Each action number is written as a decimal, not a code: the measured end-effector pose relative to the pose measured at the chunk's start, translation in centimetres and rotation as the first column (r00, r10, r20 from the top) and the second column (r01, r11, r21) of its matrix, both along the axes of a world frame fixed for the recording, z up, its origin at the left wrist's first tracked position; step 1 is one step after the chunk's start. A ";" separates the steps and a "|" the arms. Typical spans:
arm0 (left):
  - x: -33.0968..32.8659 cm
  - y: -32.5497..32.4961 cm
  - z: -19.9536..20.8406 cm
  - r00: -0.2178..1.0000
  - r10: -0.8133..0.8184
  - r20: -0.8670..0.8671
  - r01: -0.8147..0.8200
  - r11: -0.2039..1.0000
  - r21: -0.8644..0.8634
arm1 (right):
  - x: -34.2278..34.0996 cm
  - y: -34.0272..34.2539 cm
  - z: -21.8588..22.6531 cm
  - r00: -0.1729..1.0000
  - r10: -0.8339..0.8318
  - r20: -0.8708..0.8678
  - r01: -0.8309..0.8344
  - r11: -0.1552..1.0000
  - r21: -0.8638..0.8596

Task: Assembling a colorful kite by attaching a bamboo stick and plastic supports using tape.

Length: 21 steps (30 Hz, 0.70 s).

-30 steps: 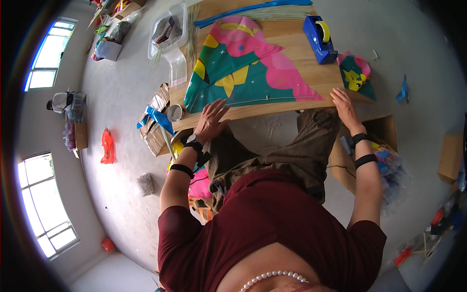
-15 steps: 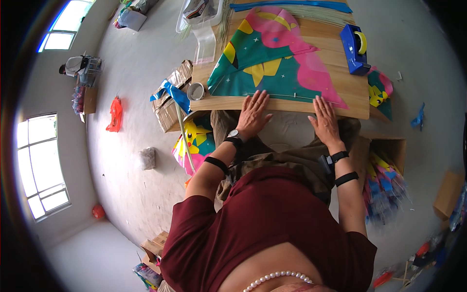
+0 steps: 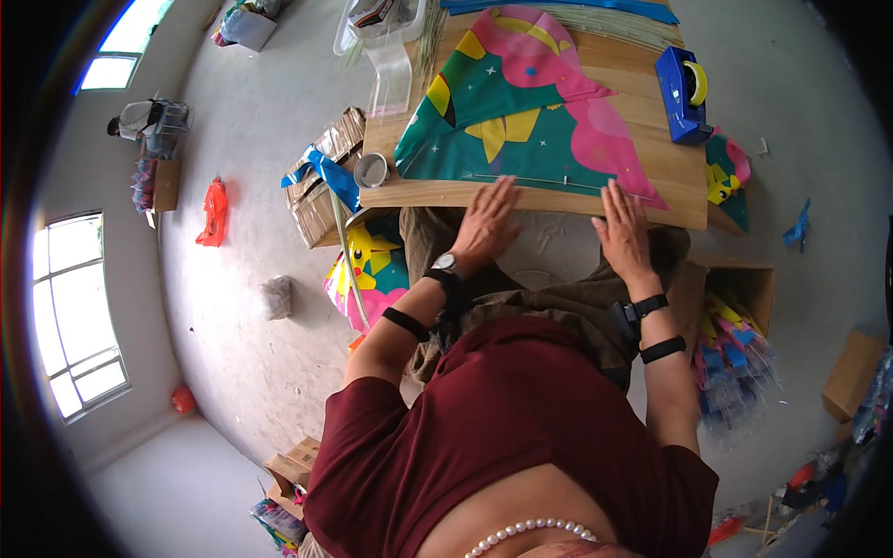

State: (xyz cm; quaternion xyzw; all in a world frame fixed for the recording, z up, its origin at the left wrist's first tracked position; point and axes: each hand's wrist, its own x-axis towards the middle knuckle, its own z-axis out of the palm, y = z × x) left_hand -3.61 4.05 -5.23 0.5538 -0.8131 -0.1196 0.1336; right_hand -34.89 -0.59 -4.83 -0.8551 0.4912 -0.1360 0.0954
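- While both hands lie near the close edge of the counter (image 3: 419, 194), the left hand (image 3: 488, 223) is spread flat, its fingers straight and its thumb apart; it pinches nothing, and its fingertips reach the near hem of the folded fabric panel (image 3: 549, 163), which lies on the counter before the person.
- Between the hands, a thin white rod (image 3: 544, 181) runs along that hem with a small white fitting (image 3: 566, 180) on it; flattening the hem seems to be the step, and it probably goes best with the rod kept straight and the cloth eased outward evenly.
- Palm down, the right hand (image 3: 625, 237) has its fingers extended, their tips over the pink end of the hem; how hard either hand presses cannot be told. Light, matched pressure should avoid skewing the fold.
- Leftmost on the counter, a hollow grey tape roll (image 3: 372, 169) makes a short ring.
- Next comes a limp, clear plastic sleeve (image 3: 391, 79).
- Smooth and thin, the panel is green, pink and yellow, roughly triangular, with a slanting fold and soft ripples.
- Behind it lie slender, straw-coloured sticks (image 3: 614, 31).
- At right, a hard blue tape dispenser (image 3: 677, 107) carries a round yellow tape roll (image 3: 696, 84).
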 end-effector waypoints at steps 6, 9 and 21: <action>-4.9 -1.7 -0.9 0.988 -0.141 -0.066 0.143 0.990 0.014 | 4.2 0.4 -1.2 0.997 0.080 -0.016 -0.080 0.997 0.018; -4.9 -1.8 -1.0 0.986 -0.148 -0.073 0.148 0.989 0.002 | 4.4 0.3 -1.6 0.997 0.066 -0.049 -0.065 0.998 0.021; -5.6 -1.7 -0.6 0.991 -0.122 0.055 0.124 0.992 -0.028 | 4.7 0.0 -1.9 0.996 0.068 -0.055 -0.070 0.997 -0.038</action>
